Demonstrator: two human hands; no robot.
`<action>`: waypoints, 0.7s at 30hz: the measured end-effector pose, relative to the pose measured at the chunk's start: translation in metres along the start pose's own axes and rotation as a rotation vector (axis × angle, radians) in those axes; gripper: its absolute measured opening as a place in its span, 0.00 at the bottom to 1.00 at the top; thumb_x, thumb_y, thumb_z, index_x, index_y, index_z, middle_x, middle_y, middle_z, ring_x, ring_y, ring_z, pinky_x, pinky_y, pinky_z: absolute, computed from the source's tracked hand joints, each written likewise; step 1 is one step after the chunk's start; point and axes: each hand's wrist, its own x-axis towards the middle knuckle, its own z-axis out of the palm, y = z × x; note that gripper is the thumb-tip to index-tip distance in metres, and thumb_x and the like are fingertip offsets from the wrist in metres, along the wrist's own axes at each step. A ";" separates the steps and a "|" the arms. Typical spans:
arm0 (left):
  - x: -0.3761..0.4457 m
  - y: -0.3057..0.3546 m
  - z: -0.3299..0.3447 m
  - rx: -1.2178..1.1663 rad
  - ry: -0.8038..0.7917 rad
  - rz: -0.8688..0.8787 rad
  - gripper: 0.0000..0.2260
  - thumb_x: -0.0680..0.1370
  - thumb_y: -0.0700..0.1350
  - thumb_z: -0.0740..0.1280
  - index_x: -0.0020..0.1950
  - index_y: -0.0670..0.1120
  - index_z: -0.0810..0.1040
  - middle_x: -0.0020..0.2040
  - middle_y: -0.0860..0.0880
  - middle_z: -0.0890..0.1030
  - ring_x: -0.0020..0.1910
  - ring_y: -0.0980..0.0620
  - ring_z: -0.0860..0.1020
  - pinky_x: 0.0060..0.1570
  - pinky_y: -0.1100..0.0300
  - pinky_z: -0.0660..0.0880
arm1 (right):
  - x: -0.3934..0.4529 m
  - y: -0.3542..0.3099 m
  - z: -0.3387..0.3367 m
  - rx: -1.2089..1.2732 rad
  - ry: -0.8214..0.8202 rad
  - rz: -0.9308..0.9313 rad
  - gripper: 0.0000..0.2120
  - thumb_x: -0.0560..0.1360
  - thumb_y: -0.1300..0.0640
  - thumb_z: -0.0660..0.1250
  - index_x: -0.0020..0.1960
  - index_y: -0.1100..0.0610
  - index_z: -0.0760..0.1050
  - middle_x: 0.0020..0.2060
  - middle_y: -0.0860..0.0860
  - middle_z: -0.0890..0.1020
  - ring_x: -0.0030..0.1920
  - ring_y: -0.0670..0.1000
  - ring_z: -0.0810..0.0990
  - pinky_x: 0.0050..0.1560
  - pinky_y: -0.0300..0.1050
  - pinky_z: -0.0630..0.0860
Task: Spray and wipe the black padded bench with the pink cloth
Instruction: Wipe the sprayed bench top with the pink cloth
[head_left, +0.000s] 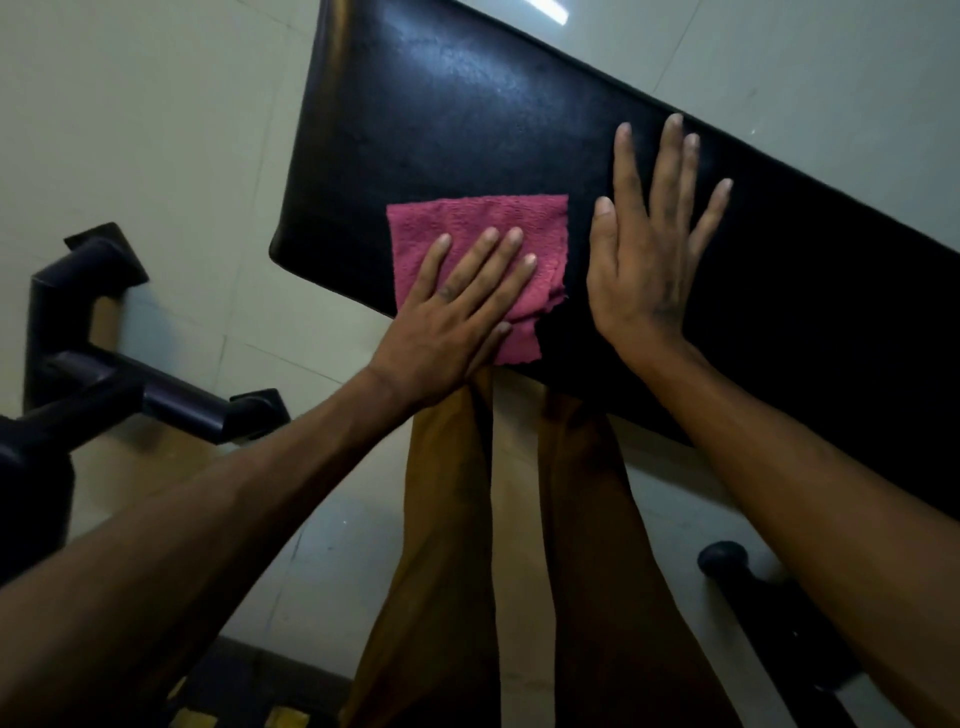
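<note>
The black padded bench (447, 119) runs diagonally from the upper left to the right edge of the head view. A pink cloth (493, 223) lies flat on its near end, one corner hanging over the front edge. My left hand (457, 317) presses flat on the cloth with fingers spread. My right hand (649, 249) rests palm down on the bare padding just right of the cloth, fingers apart, holding nothing. No spray bottle is in view.
A black metal frame with tubes and feet (104, 364) stands on the pale tiled floor (130, 130) at the left. A dark dumbbell-like object (727, 561) lies at the lower right. My legs in mustard trousers (447, 519) stand against the bench's front edge.
</note>
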 end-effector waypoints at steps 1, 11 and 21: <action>0.000 -0.008 -0.007 -0.006 -0.009 0.048 0.26 0.87 0.53 0.48 0.82 0.44 0.52 0.82 0.41 0.54 0.81 0.43 0.52 0.78 0.42 0.49 | 0.001 0.000 -0.002 0.013 -0.009 -0.009 0.27 0.84 0.49 0.49 0.82 0.52 0.52 0.81 0.59 0.51 0.81 0.59 0.47 0.77 0.68 0.41; 0.036 -0.128 -0.039 -0.168 0.354 -0.369 0.21 0.85 0.46 0.57 0.77 0.40 0.65 0.78 0.36 0.63 0.79 0.38 0.59 0.78 0.48 0.56 | -0.047 -0.081 0.035 -0.131 -0.081 -0.574 0.33 0.79 0.37 0.58 0.80 0.52 0.60 0.79 0.62 0.59 0.79 0.64 0.55 0.75 0.70 0.43; 0.051 -0.129 -0.036 -0.051 0.248 -0.179 0.25 0.86 0.53 0.50 0.81 0.44 0.60 0.80 0.43 0.60 0.80 0.46 0.57 0.79 0.41 0.50 | -0.100 0.015 0.042 -0.384 -0.102 -0.678 0.31 0.83 0.42 0.57 0.82 0.47 0.50 0.81 0.58 0.52 0.80 0.60 0.50 0.78 0.66 0.46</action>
